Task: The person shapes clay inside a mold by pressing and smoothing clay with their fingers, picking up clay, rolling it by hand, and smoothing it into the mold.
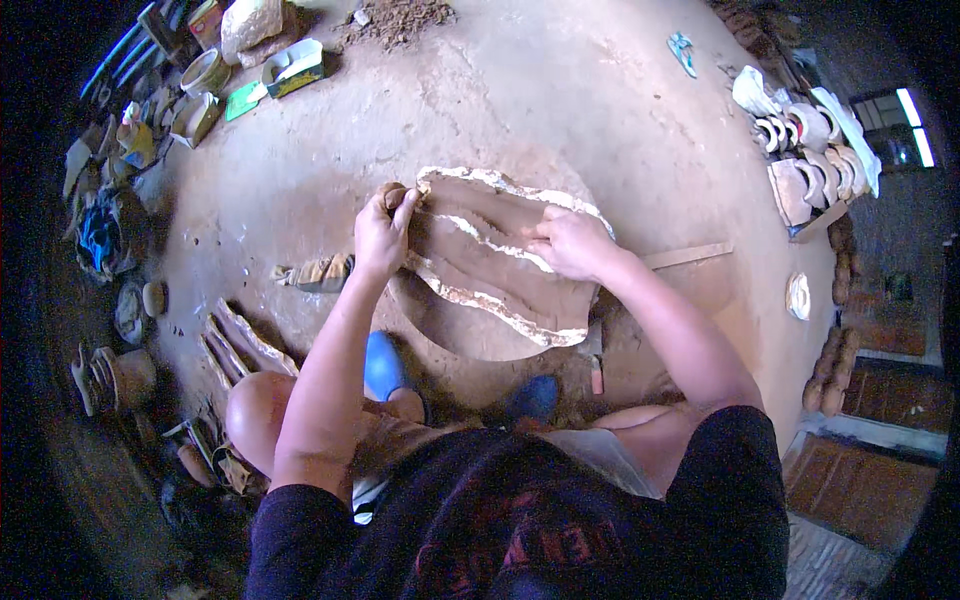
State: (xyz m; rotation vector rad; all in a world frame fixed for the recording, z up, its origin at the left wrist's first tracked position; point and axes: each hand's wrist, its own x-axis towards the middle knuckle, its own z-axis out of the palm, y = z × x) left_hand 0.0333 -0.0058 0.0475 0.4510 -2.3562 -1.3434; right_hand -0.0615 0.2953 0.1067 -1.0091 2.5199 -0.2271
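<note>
A long clay piece (500, 290) with wavy channels and crusty white edges lies tilted on a round board (440, 335). My left hand (388, 230) is closed around a small brown lump (392, 194) at the piece's upper-left end. My right hand (570, 243) reaches into the upper channel, its bent fingertips apart and touching the brown inner surface, with nothing visible in them. A flat tool with a reddish handle (597, 377) lies below the piece's right end; a wrinkled cloth-like bundle (315, 275) lies left of my left forearm.
Another channelled piece (245, 340) lies by my left knee. Tubs (197, 117), a box (293, 68) and clutter line the left and back. A clay heap (395, 22) lies at the back, stacked curved pieces (815, 180) at right, and a wooden strip (690, 254) beside the board.
</note>
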